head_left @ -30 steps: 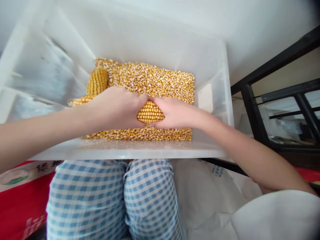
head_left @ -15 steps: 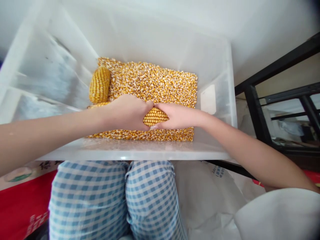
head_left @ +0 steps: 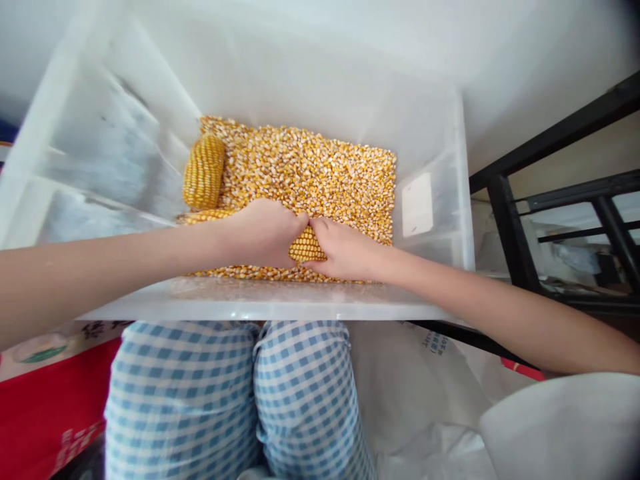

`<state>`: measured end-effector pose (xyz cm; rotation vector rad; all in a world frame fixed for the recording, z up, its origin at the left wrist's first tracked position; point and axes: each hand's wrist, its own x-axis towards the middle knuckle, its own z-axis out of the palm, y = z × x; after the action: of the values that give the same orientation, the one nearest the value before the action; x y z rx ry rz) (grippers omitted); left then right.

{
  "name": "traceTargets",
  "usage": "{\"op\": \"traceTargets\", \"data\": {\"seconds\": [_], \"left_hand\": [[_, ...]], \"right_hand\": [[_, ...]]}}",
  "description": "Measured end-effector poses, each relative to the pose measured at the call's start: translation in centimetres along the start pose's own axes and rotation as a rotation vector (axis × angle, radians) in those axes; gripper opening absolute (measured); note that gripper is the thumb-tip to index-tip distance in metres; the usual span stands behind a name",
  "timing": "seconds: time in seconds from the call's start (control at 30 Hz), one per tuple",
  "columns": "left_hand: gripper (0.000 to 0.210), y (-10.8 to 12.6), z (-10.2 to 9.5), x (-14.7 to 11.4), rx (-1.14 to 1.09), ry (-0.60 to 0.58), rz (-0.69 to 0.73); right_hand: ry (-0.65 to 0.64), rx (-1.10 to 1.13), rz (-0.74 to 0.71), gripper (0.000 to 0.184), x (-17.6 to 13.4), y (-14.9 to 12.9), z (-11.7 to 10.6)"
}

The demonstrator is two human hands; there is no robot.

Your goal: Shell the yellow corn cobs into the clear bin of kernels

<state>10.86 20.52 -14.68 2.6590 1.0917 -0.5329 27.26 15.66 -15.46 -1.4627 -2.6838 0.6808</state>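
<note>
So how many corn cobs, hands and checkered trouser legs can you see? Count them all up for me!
Corn cobs: 3, one partly hidden behind the left forearm
Hands: 2
Checkered trouser legs: 2
Total: 7

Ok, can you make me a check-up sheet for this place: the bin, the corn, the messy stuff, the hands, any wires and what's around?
Surface: clear plastic bin, bottom covered with loose kernels.
Things: cob between the hands; second cob at the left end; third cob partly hidden.
Clutter: what look like a red bag and white bag, lower down.
Hands: left hand and right hand both grip the cob.
Cables: nothing seen.
Surroundings: black frame on the right.
</note>
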Motion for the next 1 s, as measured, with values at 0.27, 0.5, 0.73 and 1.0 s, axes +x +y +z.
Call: {"op": "traceTargets", "data": {"seconds": [0.27,0.5,0.73,1.0], "left_hand": [[0.057,-0.5,0.3,0.2,-0.043,-0.021,0.015],[0.077,-1.2,-0.4,0.6,-0.283,-0.132,0.125],[0.059,-5.0,-2.9,1.0,-0.432,-0.367,0.133],[0.074,-12.4,-6.5,-1.3,-0.508,0.028,-0.552]], "right_hand": [[-0.004,0.036,0.032,0.050,0.2,0.1,0.1],[-0.250,0.282,0.030,0.065,0.1,1.1,-2.9],[-0.303,0.338,0.126,0.065,-0.1,2.1,-5.2],[0.054,0.773,0.313,0.059,0.3,3.1,-4.6]]}}
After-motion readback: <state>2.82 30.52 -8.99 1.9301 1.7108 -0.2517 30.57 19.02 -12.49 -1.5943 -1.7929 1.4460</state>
